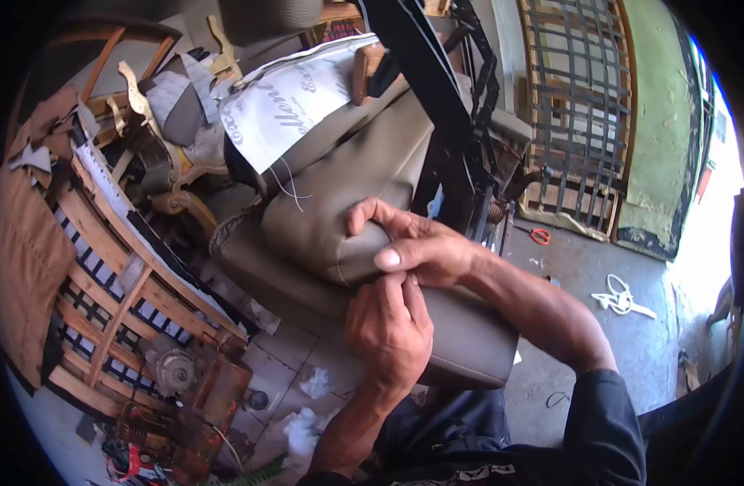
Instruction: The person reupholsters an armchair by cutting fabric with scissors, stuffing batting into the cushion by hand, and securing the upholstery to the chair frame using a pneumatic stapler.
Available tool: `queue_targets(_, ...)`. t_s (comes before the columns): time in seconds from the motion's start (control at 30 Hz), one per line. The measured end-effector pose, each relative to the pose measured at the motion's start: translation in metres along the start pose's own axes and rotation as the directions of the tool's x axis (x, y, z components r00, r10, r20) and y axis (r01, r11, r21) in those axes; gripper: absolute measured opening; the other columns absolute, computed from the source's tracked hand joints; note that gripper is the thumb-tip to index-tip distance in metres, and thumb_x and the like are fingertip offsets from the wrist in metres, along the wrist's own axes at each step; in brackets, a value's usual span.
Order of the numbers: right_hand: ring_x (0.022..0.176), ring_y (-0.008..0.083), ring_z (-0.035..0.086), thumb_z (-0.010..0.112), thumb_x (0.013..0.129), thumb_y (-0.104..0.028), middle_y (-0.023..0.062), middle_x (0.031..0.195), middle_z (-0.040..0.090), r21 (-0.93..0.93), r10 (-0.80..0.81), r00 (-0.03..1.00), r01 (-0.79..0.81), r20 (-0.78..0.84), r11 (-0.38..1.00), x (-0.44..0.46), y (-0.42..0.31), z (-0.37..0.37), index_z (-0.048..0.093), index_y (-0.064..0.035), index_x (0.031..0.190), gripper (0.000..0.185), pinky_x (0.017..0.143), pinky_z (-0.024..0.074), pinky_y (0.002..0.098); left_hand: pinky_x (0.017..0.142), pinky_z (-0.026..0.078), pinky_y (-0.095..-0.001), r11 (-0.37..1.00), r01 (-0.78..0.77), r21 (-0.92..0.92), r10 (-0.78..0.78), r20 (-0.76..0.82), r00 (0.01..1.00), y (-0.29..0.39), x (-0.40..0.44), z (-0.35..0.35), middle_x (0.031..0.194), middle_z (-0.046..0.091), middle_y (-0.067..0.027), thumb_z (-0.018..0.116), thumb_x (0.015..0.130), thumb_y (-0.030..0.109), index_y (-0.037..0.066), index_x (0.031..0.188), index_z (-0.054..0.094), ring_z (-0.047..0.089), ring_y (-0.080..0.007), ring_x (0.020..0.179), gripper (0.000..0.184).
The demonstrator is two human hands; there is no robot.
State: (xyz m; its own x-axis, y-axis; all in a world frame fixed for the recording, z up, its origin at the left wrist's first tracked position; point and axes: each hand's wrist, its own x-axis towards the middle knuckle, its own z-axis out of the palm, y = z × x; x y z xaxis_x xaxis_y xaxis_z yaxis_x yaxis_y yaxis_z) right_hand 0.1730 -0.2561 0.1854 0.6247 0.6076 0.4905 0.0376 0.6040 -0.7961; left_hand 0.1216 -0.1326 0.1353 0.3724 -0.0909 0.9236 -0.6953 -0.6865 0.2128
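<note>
A brown leather-like seat cover (pixel 307 231) with pale stitching fits over the seat backrest, which lies above a matching seat cushion (pixel 469 336). My right hand (pixel 425 247) grips a corner of this cover, thumb on the near side and fingers curled over the top. Just below it, my left hand (pixel 392 324) is closed, its fingertips pinched together at the cover's lower edge. Whatever lies between those fingertips is hidden. White printed fabric (pixel 295 101) lies over the far part of the cover, and a loose white cord (pixel 292 190) hangs from it.
A black metal frame (pixel 437 89) rises behind the seat. Wooden furniture frames (pixel 117 296) stand at left, above a rusty motor (pixel 177 368). On the floor at right lie orange-handled pliers (pixel 539 236) and a white strap (pixel 621 300). A webbed frame (pixel 579 105) leans behind.
</note>
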Motion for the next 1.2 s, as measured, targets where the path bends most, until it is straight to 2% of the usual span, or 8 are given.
queue_targets(0.1, 0.118, 0.0126, 0.057, 0.072, 0.095, -0.021, 0.0100, 0.123, 0.063, -0.301, -0.013, 0.998, -0.007, -0.062, 0.954, -0.015, -0.007, 0.005, 0.053, -0.0076, 0.140, 0.051, 0.101, 0.0470, 0.0307, 0.060, 0.046, -0.0460, 0.993, -0.004, -0.115, 0.009, 0.049, 0.999, -0.007, 0.000, -0.005, 0.072, 0.057, -0.0125, 0.068, 0.091, 0.008, 0.004, 0.096, 0.063, 0.058, -0.0334, 0.064, 0.008)
queue_targets(0.2, 0.115, 0.0126, 0.057, 0.075, 0.093, -0.025, 0.0050, 0.121, 0.066, -0.812, -0.310, 0.934, 0.039, -0.178, 0.582, -0.047, -0.009, 0.023, 0.060, -0.0072, 0.138, 0.051, 0.101, 0.0453, 0.0323, 0.064, 0.050, -0.0420, 0.969, -0.017, -0.246, 0.051, 0.133, 0.990, -0.020, 0.017, -0.043, 0.079, 0.063, -0.0125, 0.069, 0.090, 0.009, 0.001, 0.092, 0.066, 0.063, -0.0309, 0.071, 0.009)
queue_targets(0.23, 0.114, 0.0146, 0.059, 0.078, 0.090, -0.026, 0.0058, 0.117, 0.069, -0.682, -0.250, 0.869, -0.127, -0.427, 0.720, -0.060, -0.004, 0.029, 0.063, -0.0077, 0.134, 0.050, 0.100, 0.0462, 0.0343, 0.065, 0.050, -0.0412, 0.977, -0.013, -0.214, 0.035, 0.100, 0.994, -0.026, 0.027, -0.057, 0.082, 0.065, -0.0120, 0.070, 0.089, 0.011, 0.001, 0.094, 0.067, 0.063, -0.0296, 0.072, 0.012)
queue_targets(0.4, 0.103, 0.0368, 0.068, 0.076, 0.087, -0.020, 0.0199, 0.114, 0.070, -0.986, -0.386, 0.912, -0.093, -0.140, 0.138, -0.064, 0.005, 0.014, 0.066, -0.0017, 0.123, 0.042, 0.095, 0.0529, 0.0439, 0.098, 0.046, -0.0471, 0.891, -0.452, 0.044, 0.437, 0.194, 0.878, -0.055, 0.133, -0.061, 0.121, 0.065, -0.0172, 0.074, 0.088, 0.029, 0.004, 0.120, 0.069, 0.059, -0.0351, 0.114, 0.041)
queue_targets(0.47, 0.100, 0.0380, 0.068, 0.074, 0.086, -0.016, 0.0193, 0.109, 0.070, -0.994, -0.407, 0.907, -0.102, -0.110, 0.041, -0.060, 0.009, 0.002, 0.066, -0.0022, 0.121, 0.038, 0.091, 0.0543, 0.0453, 0.113, 0.036, -0.0500, 0.905, -0.425, 0.008, 0.370, 0.477, 0.797, -0.066, 0.130, -0.042, 0.140, 0.058, -0.0171, 0.075, 0.084, 0.037, 0.005, 0.133, 0.064, 0.052, -0.0382, 0.132, 0.059)
queue_targets(0.8, 0.079, 0.0321, 0.074, 0.059, 0.087, -0.010, 0.0129, 0.094, 0.072, -0.859, -0.363, 0.901, -0.369, -0.237, -0.355, -0.053, 0.009, 0.011, 0.059, -0.0136, 0.134, 0.047, 0.065, 0.0598, 0.0441, 0.110, 0.038, -0.0517, 0.762, -0.646, 0.049, 0.577, 0.403, 0.710, -0.060, 0.105, -0.050, 0.138, 0.060, -0.0125, 0.079, 0.079, 0.025, 0.012, 0.123, 0.071, 0.053, -0.0330, 0.131, 0.047)
queue_targets(1.03, 0.085, 0.0308, 0.072, 0.060, 0.088, -0.016, 0.0119, 0.101, 0.067, -0.787, -0.346, 0.937, -0.184, 0.040, -0.588, -0.032, 0.008, -0.004, 0.066, -0.0058, 0.106, 0.022, 0.065, 0.0600, 0.0430, 0.110, 0.038, -0.0494, 0.750, -0.658, 0.070, 0.535, 0.522, 0.665, -0.052, 0.103, -0.057, 0.142, 0.058, -0.0091, 0.085, 0.069, 0.017, 0.015, 0.123, 0.070, 0.051, -0.0308, 0.134, 0.056)
queue_targets(1.2, 0.097, 0.0301, 0.069, 0.067, 0.081, -0.015, 0.0124, 0.111, 0.061, -0.908, -0.303, 0.953, -0.138, -0.013, -0.395, -0.042, -0.016, 0.008, 0.070, -0.0115, 0.112, 0.032, 0.072, 0.0605, 0.0432, 0.113, 0.035, -0.0504, 0.782, -0.622, 0.035, 0.508, 0.543, 0.669, -0.051, 0.104, -0.061, 0.145, 0.054, -0.0095, 0.086, 0.068, 0.018, 0.017, 0.127, 0.068, 0.047, -0.0305, 0.137, 0.062)
